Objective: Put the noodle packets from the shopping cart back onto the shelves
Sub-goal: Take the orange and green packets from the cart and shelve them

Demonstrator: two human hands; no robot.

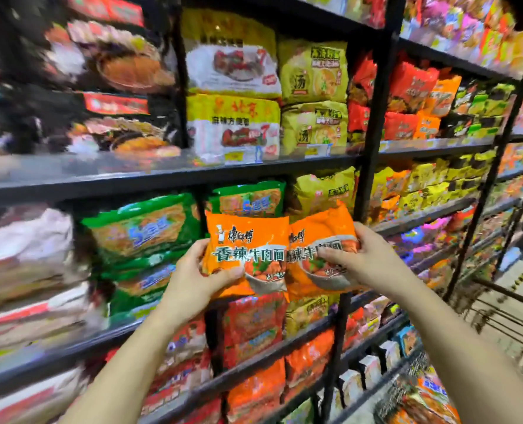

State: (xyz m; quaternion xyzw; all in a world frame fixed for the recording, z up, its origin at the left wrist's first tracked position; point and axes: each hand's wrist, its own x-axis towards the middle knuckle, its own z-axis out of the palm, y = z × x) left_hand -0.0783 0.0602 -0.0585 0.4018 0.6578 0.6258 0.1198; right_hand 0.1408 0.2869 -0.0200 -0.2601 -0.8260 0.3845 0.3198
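Note:
I hold two orange noodle packets side by side in front of the shelves. My left hand (pixel 202 276) grips the left orange packet (pixel 248 240) at its lower left corner. My right hand (pixel 361 258) grips the right orange packet (pixel 318 237) along its right side, thumb across the front. The left packet overlaps the right one's edge. Both are upright, held at the height of the middle shelf (pixel 162 175), in front of green noodle packs (pixel 144 228) and yellow packs (pixel 324 191).
Black metal shelving full of noodle packs fills the view, with an upright post (pixel 373 117) just right of the packets. The wire shopping cart (pixel 498 319) stands at the lower right, with more orange packets (pixel 428 399) in it.

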